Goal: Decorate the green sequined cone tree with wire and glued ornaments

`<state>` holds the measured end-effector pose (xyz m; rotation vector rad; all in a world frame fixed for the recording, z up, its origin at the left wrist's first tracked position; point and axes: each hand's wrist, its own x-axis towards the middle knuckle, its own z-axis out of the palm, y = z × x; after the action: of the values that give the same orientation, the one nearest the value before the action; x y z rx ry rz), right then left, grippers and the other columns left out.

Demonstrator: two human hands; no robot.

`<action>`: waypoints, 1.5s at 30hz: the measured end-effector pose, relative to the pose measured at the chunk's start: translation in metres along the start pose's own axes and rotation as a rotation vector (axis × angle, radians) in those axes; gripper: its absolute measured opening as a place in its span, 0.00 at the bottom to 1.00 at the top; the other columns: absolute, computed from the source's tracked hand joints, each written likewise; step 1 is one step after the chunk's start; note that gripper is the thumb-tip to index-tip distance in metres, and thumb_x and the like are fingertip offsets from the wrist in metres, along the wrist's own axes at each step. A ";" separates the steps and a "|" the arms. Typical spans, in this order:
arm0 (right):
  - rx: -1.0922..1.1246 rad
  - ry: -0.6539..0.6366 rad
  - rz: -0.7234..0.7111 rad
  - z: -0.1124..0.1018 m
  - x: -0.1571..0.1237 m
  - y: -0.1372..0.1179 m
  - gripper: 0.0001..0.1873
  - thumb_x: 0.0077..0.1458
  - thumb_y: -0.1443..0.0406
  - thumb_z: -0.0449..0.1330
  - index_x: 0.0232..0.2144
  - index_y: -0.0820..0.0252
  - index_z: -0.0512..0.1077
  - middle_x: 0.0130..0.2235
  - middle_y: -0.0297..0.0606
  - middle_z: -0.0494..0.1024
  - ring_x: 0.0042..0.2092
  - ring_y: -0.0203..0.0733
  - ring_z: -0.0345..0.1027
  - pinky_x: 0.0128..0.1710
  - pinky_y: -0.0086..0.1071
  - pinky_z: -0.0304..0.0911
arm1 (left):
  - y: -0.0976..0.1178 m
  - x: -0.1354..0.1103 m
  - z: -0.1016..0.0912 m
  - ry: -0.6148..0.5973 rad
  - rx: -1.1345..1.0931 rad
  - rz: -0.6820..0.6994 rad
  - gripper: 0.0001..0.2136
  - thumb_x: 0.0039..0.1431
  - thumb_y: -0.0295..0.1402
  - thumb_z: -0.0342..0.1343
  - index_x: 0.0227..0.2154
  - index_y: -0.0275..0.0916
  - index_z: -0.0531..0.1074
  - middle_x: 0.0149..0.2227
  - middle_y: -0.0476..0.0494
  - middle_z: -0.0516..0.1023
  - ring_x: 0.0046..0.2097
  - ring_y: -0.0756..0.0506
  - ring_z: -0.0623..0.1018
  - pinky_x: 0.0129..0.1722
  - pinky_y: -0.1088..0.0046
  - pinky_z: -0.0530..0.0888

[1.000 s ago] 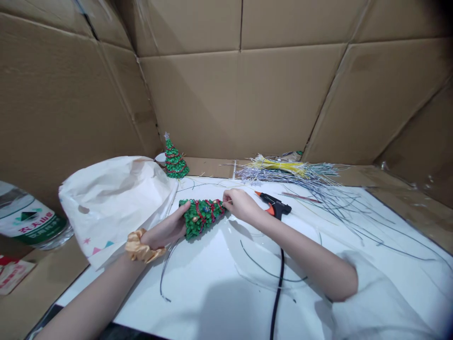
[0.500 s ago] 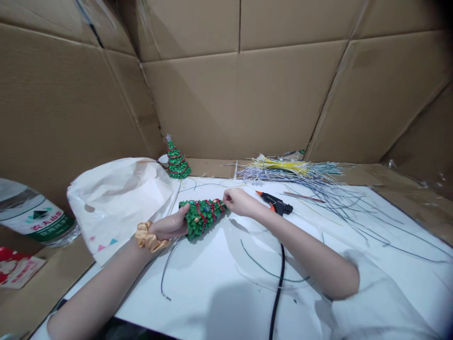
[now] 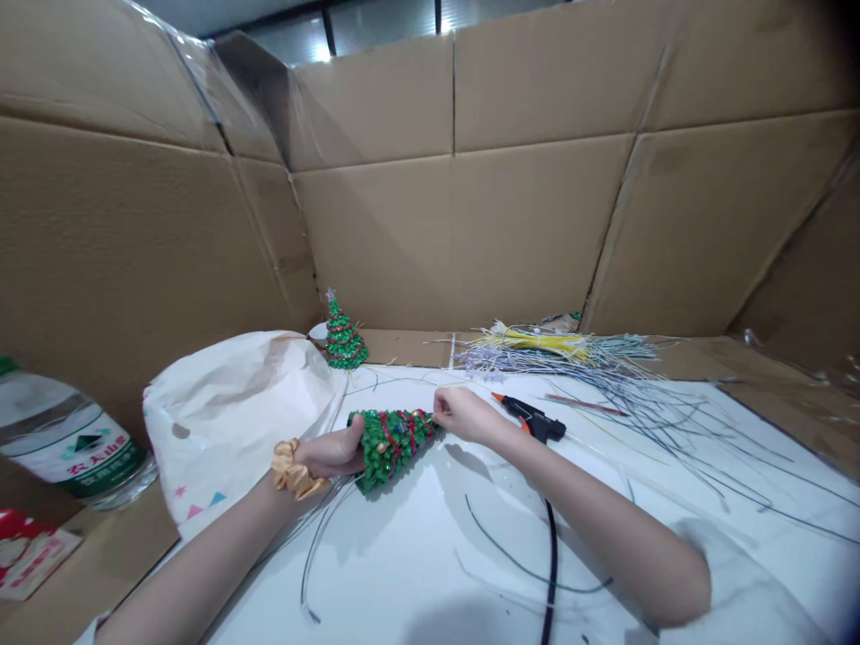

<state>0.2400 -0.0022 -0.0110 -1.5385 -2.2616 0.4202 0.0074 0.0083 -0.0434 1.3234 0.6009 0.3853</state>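
A small green beaded Christmas tree [image 3: 396, 441], wound with red garland and dotted with gold beads, lies on its side above the white tabletop, its tip to the right. My left hand [image 3: 336, 451] is wrapped round its wide base, with the fingers partly hidden behind it. At the narrow tip, the fingers of my right hand [image 3: 459, 413] are pinched together; whether they grip the tip itself or something tiny on it is too small to make out. Just right of that hand lies a black and orange glue gun [image 3: 534, 419].
A second beaded tree [image 3: 346, 339] stands upright at the back. To the left are a white bag [image 3: 235, 403], a large water bottle [image 3: 73, 439] and a red box [image 3: 30, 551]. Bundled wires [image 3: 578, 349] spread across the back right. Cardboard walls [image 3: 443, 233] enclose the table.
The camera view has tilted up, so everything sits lower in the picture. Both hands keep their places on the tree, with little visible movement of their own.
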 end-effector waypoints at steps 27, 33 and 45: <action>-0.004 -0.024 -0.010 -0.001 -0.002 -0.004 0.05 0.50 0.69 0.55 0.27 0.60 0.71 0.31 0.36 0.76 0.32 0.36 0.66 0.29 0.26 0.51 | -0.012 -0.017 -0.003 0.010 0.084 -0.001 0.37 0.49 0.62 0.42 0.54 0.40 0.64 0.48 0.42 0.75 0.58 0.35 0.63 0.56 0.60 0.59; -0.012 -0.023 -0.014 0.000 -0.003 -0.005 0.05 0.50 0.69 0.55 0.27 0.60 0.71 0.30 0.36 0.75 0.32 0.36 0.66 0.28 0.26 0.51 | -0.002 -0.020 0.006 0.039 0.113 0.020 0.36 0.48 0.62 0.43 0.53 0.42 0.66 0.47 0.42 0.76 0.54 0.37 0.68 0.54 0.63 0.62; 0.012 0.002 -0.009 0.000 -0.004 -0.009 0.04 0.50 0.69 0.55 0.26 0.60 0.70 0.31 0.36 0.76 0.32 0.36 0.66 0.28 0.25 0.52 | -0.001 -0.014 0.010 0.088 -0.012 0.043 0.32 0.47 0.55 0.54 0.53 0.43 0.66 0.50 0.44 0.72 0.59 0.33 0.62 0.55 0.56 0.59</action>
<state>0.2338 -0.0097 -0.0078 -1.5221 -2.2598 0.4289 0.0023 -0.0081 -0.0402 1.3147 0.6433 0.4831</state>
